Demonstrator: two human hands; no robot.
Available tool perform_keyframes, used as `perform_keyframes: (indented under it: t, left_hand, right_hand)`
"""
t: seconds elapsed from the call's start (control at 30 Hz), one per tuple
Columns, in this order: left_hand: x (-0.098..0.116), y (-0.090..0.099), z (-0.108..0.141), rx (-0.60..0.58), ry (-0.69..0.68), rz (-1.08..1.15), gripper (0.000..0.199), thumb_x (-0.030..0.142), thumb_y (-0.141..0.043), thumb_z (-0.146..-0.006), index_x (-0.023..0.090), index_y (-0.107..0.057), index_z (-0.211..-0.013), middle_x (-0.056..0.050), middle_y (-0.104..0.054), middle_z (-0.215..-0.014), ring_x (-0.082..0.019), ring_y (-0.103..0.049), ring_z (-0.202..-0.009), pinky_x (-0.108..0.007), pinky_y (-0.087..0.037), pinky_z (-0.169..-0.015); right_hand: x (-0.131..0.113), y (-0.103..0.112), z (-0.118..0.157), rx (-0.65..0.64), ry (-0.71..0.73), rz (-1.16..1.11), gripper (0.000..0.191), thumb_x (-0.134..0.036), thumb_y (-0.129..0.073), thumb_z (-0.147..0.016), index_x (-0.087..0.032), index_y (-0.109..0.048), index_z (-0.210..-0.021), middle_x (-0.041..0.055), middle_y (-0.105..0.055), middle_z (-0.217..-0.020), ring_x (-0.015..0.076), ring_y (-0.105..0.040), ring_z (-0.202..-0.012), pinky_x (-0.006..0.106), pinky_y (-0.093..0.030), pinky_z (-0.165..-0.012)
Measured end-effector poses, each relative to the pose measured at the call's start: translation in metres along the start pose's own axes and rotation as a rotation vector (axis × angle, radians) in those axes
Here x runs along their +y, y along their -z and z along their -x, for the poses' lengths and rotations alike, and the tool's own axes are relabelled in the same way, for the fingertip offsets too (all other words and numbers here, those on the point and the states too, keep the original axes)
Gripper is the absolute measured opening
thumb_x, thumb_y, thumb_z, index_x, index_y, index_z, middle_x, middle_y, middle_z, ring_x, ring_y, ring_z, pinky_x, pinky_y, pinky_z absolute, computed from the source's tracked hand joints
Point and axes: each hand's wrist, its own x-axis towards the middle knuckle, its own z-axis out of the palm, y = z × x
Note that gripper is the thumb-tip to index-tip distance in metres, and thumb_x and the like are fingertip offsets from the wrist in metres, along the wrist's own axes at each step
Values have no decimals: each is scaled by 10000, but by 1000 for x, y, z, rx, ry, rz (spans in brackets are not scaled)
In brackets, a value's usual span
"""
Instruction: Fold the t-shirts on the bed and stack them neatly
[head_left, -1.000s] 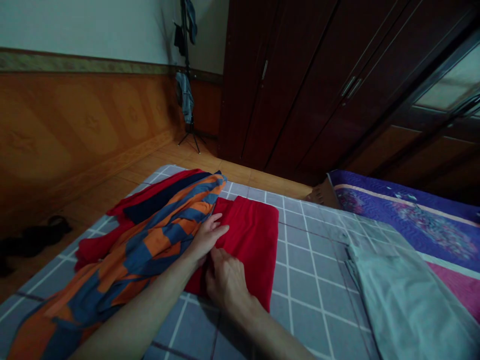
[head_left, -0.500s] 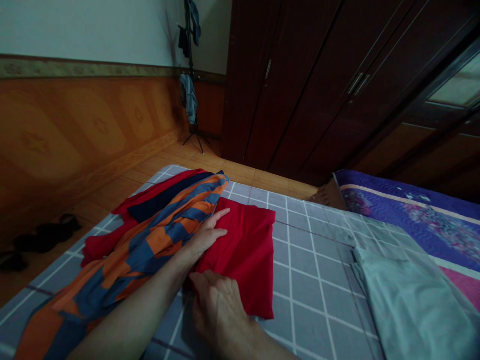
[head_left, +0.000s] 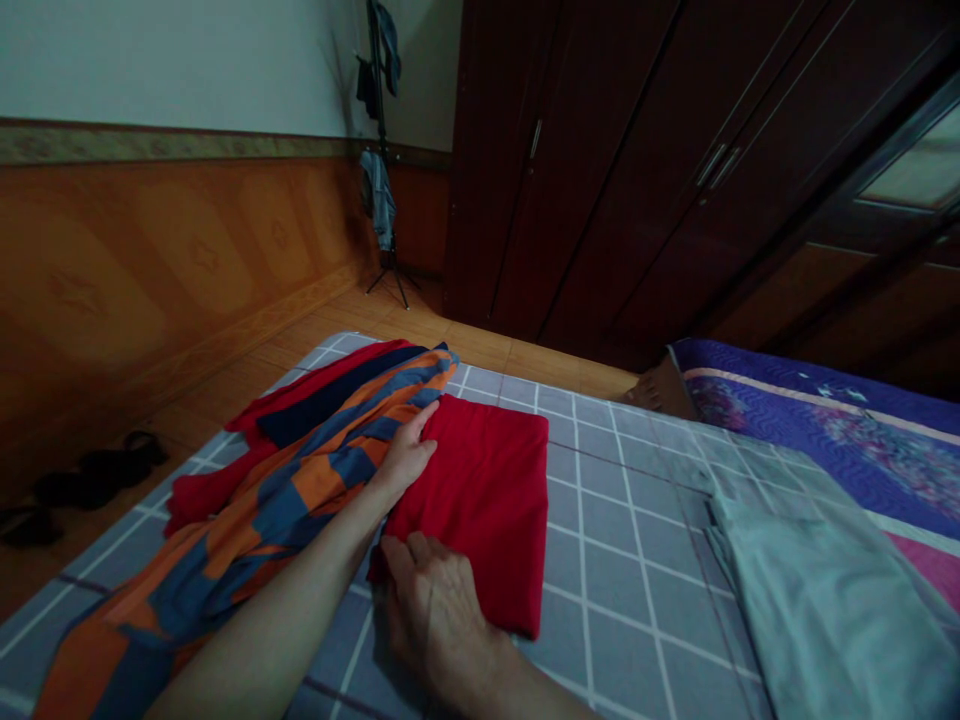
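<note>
A folded red cloth garment (head_left: 487, 500) lies flat on the checked bed sheet. My left hand (head_left: 409, 455) rests at its upper left edge, thumb and forefinger stretched and apart, touching the fabric. At the near left corner, my right hand (head_left: 431, 590) has its fingers curled over and closed on the red cloth; their tips are hidden. Just left of both hands runs a rumpled orange and blue patterned cloth (head_left: 311, 490), partly behind my left forearm. Beyond it lie a navy cloth (head_left: 330, 395) and another red cloth (head_left: 206, 490).
A pale grey-green cloth (head_left: 832, 600) lies on the right of the grey checked bed (head_left: 622, 540). Past it is a purple patterned bedspread (head_left: 810, 400). Dark wardrobes (head_left: 570, 200) and a coat stand (head_left: 382, 130) stand behind. Dark objects (head_left: 90, 480) lie on the floor at left.
My left hand has drawn back left from the red cloth's top to its edge. The red cloth's near right corner has shifted slightly left and looks rounder. My right hand has barely moved.
</note>
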Motion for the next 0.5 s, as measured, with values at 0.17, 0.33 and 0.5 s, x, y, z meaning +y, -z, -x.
perform_keyframes:
  t: [0.17, 0.33, 0.5]
  left_hand:
    - [-3, 1, -1, 22, -12, -81, 716, 77, -436, -681, 133, -402, -1395, -71, -509, -1363, -205, -440, -1283, -379, -313, -1112]
    - [12, -1, 10, 111, -159, -340, 722, 52, -440, -704, 142, -360, -1415, -73, -344, -1480, -213, -262, -1384, -404, -197, -1159]
    - [32, -6, 30, -190, -413, -686, 594, 128, -367, -857, 160, -287, -1445, -76, -356, -1474, -172, -300, -1367, -391, -259, -1135]
  right_hand:
    - [3, -5, 0, 1, 23, 37, 238, -125, -534, -744, -204, -520, -968, 28, -588, -851, 176, -549, -699, 258, -366, -552]
    - [7, -13, -2, -3, 59, 67, 205, -146, -541, -751, -195, -516, -949, 37, -581, -853, 190, -551, -708, 272, -407, -563]
    - [-4, 7, 1, -42, 174, 147, 231, -168, -535, -759, -160, -527, -989, 71, -600, -891, 199, -544, -716, 277, -416, -540]
